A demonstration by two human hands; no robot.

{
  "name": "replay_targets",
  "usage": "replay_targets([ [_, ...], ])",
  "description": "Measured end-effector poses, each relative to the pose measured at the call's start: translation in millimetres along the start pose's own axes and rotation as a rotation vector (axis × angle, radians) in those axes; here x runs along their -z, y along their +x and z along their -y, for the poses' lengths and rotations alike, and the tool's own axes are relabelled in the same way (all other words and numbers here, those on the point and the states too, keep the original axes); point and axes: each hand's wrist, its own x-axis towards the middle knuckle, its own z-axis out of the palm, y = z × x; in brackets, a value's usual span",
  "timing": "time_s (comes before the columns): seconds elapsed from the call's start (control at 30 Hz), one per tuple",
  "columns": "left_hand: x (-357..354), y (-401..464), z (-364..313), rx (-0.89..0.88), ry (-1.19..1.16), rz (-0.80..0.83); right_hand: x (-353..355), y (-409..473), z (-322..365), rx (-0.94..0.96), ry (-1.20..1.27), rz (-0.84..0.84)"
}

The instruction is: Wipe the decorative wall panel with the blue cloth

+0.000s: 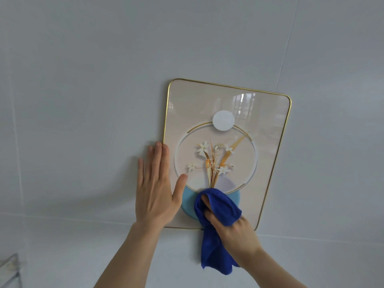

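The decorative wall panel (259,154) hangs on the white wall, a gold-rimmed rounded rectangle with painted flowers, a white disc and a teal vase shape. My left hand (154,190) lies flat with fingers spread, pressing on the panel's lower left edge and the wall beside it. My right hand (232,227) grips the blue cloth (216,231), pushing a bunched part against the panel's lower middle, over the teal shape. The rest of the cloth hangs down below the panel's bottom edge.
White wall tiles (83,100) with thin seams surround the panel. A glass or metal shelf corner (9,267) shows at the bottom left.
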Motion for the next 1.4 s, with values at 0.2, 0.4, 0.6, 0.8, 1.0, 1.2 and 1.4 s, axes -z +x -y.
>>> replay_targets([
  [0.2,8.7,-34.7,-5.2,-0.011,-0.049,0.052,-0.5,-37.7,-26.4,0.076,-0.500,0.182],
  [0.4,23.1,-52.2,-24.4,-0.006,-0.136,0.103,30.1,-51.7,13.1,-0.293,-0.332,0.186],
  [0.6,48.4,-61.2,-54.9,0.046,-0.289,0.339,65.1,-51.5,30.8,-0.628,0.159,0.047],
  [0.8,51.0,-87.0,-81.1,0.147,-0.547,0.853,91.2,-47.4,57.3,-0.764,0.610,0.024],
  [1.0,54.4,-106.6,-96.4,0.164,-0.565,0.941,109.8,-50.2,66.6,-0.810,0.902,-0.001],
  [1.2,71.4,-104.3,-92.2,0.329,-0.672,0.792,128.4,-64.0,46.9,-0.895,1.029,-0.120],
  [1.4,81.0,-93.8,-94.7,0.294,-0.667,0.756,132.6,-83.5,35.2,-0.821,0.945,0.148],
])
